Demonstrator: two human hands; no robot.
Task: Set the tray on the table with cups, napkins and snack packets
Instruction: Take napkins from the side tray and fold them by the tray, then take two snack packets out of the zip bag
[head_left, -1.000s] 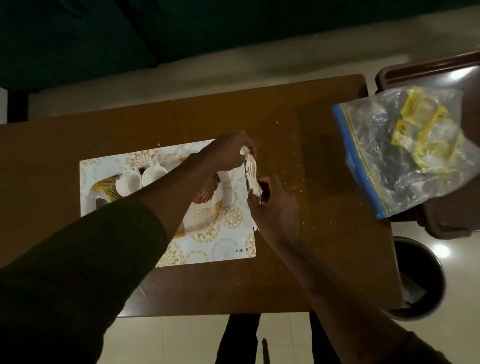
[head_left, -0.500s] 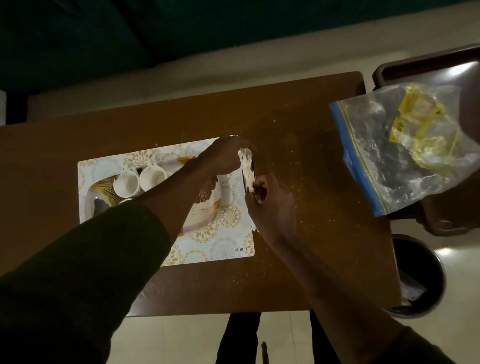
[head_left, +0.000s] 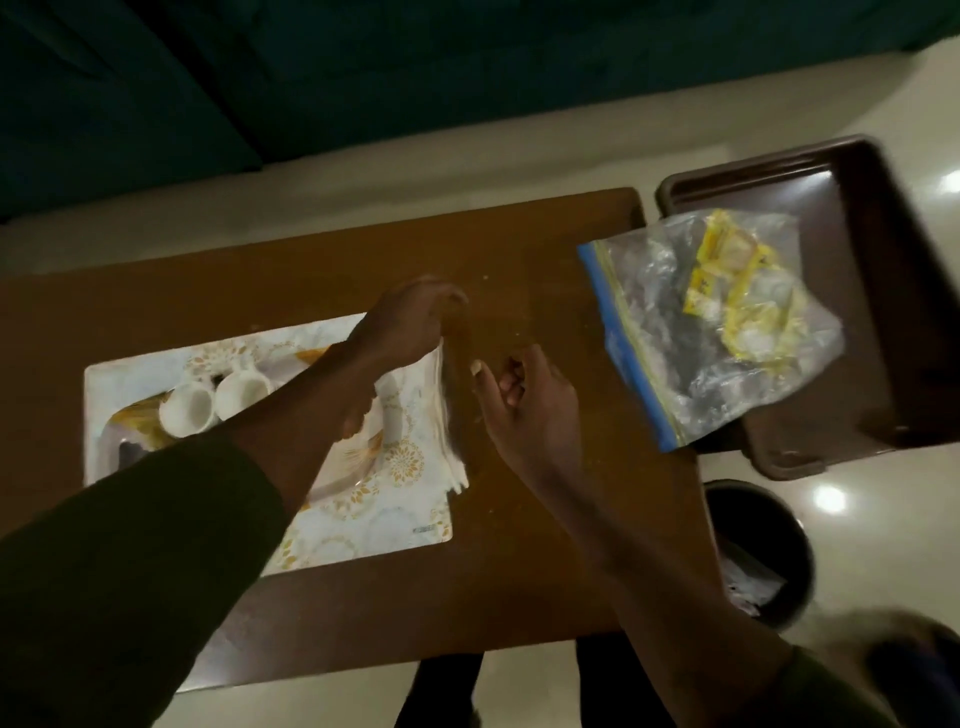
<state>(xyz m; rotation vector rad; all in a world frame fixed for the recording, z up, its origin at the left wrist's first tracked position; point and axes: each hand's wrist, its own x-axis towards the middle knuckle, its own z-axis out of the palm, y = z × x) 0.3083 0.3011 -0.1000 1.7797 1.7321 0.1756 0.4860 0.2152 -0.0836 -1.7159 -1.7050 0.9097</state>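
Note:
A stack of white napkins (head_left: 448, 426) stands on edge by the right rim of the gold-patterned tray (head_left: 358, 462), which rests on a floral placemat (head_left: 374, 525) on the brown table (head_left: 519, 561). My left hand (head_left: 410, 325) pinches the top of the napkins. My right hand (head_left: 524, 395) hovers just right of them with fingers loosely curled, holding nothing. Two white cups (head_left: 215, 400) lie on the tray's left part. A clear zip bag (head_left: 696, 332) with yellow snack packets (head_left: 737, 291) lies at the right.
The zip bag rests on a dark brown bin-like tray (head_left: 852, 218) beside the table's right end. A dark round waste bin (head_left: 763, 551) stands on the floor below it. A dark green sofa fills the far side.
My right hand has let go of the napkins and drawn slightly right. My left hand still holds them, now spread taller along the tray's edge. The view shifted left and down.

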